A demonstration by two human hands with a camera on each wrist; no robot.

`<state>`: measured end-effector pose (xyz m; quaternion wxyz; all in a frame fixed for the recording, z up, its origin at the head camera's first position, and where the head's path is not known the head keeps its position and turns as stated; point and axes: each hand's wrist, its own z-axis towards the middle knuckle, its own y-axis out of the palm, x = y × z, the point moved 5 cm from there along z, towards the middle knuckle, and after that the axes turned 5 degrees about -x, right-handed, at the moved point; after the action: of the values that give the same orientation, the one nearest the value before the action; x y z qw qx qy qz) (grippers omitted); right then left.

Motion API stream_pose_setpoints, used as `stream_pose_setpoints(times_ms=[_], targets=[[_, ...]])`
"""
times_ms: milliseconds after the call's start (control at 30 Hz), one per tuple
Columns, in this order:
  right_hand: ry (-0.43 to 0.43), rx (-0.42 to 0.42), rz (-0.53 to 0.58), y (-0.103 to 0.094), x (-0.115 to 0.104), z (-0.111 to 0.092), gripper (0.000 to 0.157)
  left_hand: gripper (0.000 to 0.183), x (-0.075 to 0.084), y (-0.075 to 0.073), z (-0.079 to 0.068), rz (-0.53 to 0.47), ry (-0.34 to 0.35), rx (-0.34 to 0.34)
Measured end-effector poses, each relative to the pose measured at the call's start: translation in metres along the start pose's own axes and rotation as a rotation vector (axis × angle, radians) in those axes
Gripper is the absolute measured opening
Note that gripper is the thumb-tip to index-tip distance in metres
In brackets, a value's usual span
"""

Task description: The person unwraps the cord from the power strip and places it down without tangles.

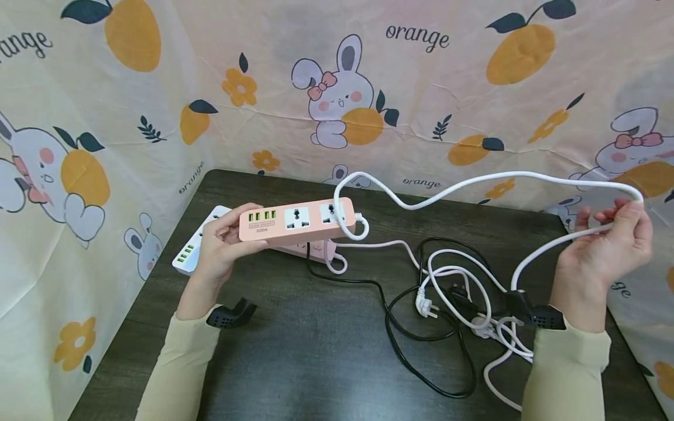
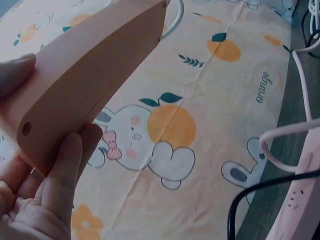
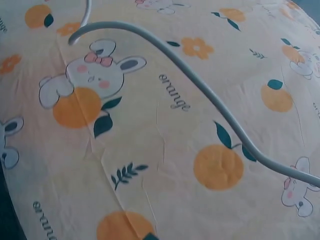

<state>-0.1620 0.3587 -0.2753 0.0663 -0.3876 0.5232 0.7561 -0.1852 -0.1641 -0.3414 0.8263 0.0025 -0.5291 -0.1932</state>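
My left hand point(image 1: 223, 240) grips the left end of a peach power strip point(image 1: 280, 230), raised above the dark table with its sockets and USB ports facing me. In the left wrist view the plain underside of the power strip point(image 2: 95, 75) shows between thumb and fingers. A white cord point(image 1: 474, 178) leaves the strip's right end, loops, and arcs across to my right hand point(image 1: 605, 251). There the thumb and fingers pinch the cord, and its other part drops toward the tangle on the table. The right wrist view shows the cord point(image 3: 200, 82) but not the hand.
Behind the raised strip lie a pink power strip point(image 1: 316, 251) and a white power strip point(image 1: 186, 260). White, pink and black cords tangle at the table's right side, with a white plug point(image 1: 425, 306) among them. Patterned cloth point(image 1: 253, 47) hangs along the table's back and sides.
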Motion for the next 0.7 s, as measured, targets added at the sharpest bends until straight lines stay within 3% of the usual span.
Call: stream_pose_setpoints(times_ms=[400,533,700], targets=[[-0.019,0.067,-0.037,-0.046,-0.010,0.021,0.017,0.051,-0.002,-0.027,-0.011,0.065,-0.002,0.204],[0.007,0.101,-0.008,-0.062,-0.010,0.027,0.017,0.048,-0.005,-0.038,-0.017,0.084,-0.037,0.314],[0.033,0.117,-0.057,-0.080,-0.010,0.031,0.015,0.044,-0.007,-0.052,-0.026,0.063,-0.089,0.432]])
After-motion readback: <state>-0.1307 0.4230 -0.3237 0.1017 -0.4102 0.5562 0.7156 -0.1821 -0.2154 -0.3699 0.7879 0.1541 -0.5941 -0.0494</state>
